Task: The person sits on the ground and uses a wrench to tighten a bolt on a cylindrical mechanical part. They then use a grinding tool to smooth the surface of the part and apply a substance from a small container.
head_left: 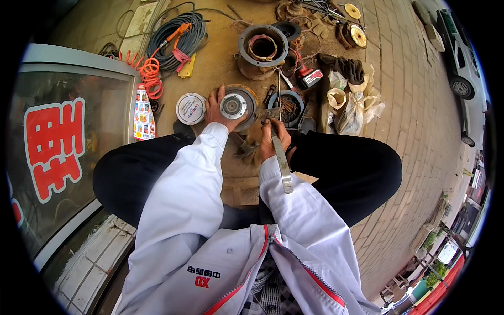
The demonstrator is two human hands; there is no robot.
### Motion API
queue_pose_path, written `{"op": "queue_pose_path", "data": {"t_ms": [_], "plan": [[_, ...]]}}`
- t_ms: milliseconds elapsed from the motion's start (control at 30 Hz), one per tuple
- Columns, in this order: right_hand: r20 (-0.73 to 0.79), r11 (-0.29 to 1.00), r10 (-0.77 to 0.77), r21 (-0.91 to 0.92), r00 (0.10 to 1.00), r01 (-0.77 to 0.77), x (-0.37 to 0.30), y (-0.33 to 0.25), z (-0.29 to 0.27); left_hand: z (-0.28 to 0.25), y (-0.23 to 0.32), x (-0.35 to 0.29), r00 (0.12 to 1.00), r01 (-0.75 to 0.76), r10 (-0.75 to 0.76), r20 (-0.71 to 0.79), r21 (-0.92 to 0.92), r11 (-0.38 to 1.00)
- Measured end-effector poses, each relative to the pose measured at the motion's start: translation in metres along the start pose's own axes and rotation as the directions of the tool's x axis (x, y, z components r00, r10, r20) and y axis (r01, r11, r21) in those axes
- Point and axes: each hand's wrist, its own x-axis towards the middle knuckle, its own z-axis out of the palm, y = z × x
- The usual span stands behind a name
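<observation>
My left hand (215, 110) is closed around the rim of a round metal motor end cover (247, 118), with a silver bearing-like hub (233, 106) at its middle. In my right hand (275, 137) is a metal tool that looks like a puller (282, 165), its flat arm pointing back toward me and a thin rod reaching away. Left of the cover lies a round white-labelled tin or spool (190, 108). Just beyond my right hand sits a dark round housing (297, 100) with small brownish pieces inside.
Farther off stands a motor housing (253, 69) with windings. A red and black battery pack (310, 77), coiled cable (178, 44), orange air hose (151, 79), and plastic bags (354, 110) lie around. A glass door (73, 136) stands at left; a car (462, 68) is at far right.
</observation>
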Motion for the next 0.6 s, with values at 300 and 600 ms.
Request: {"op": "queue_pose_path", "data": {"t_ms": [300,600], "plan": [[0.005,0.998,-0.06,-0.028,0.998,0.06,-0.009,-0.005,-0.005,-0.001,-0.004,0.002,1.0,0.013,-0.013,0.025,-0.002,1.0],[0.003,0.983,-0.181,-0.035,0.984,0.181,-0.004,0.02,0.002,0.0,-0.006,0.002,1.0,0.012,-0.012,0.025,-0.005,1.0]]}}
